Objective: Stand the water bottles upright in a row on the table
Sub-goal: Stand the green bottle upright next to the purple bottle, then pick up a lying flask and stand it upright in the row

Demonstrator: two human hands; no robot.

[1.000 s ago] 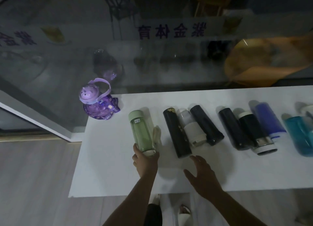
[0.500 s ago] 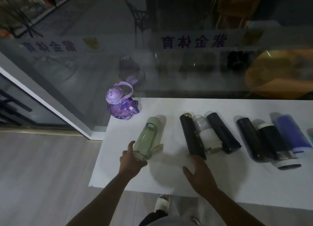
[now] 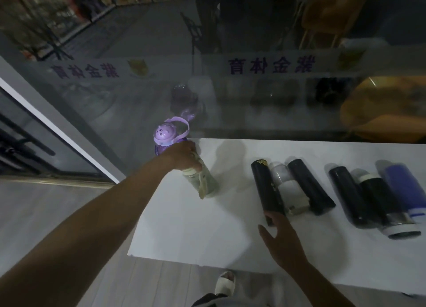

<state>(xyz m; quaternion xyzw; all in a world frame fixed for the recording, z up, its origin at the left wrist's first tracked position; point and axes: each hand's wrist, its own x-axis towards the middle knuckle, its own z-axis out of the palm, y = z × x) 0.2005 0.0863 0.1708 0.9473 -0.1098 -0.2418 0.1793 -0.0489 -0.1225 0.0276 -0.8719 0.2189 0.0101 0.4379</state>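
Observation:
My left hand [image 3: 182, 155] grips the top of a pale green bottle [image 3: 202, 182], which stands on the white table [image 3: 196, 233] just in front of an upright purple bottle [image 3: 164, 137] with a loop handle. My right hand [image 3: 280, 240] hovers with fingers spread at the near end of a long black bottle [image 3: 266, 188] that lies flat. Beside it lie a white-and-clear bottle [image 3: 287, 187] and another black bottle [image 3: 309, 187]. Further right lie a black bottle [image 3: 348, 196], a black bottle with a white end [image 3: 382, 205] and a blue bottle [image 3: 401, 187].
A glass wall [image 3: 230, 99] with a frosted band of lettering runs right behind the table's far edge. The table's left edge drops to a pale wood floor [image 3: 46, 214]. A foot in a white slipper [image 3: 224, 281] shows below the near edge.
My left hand lifted the green bottle from lying flat, carried it left and back, and stood it next to the purple bottle. My right hand moved up to the long black bottle's end.

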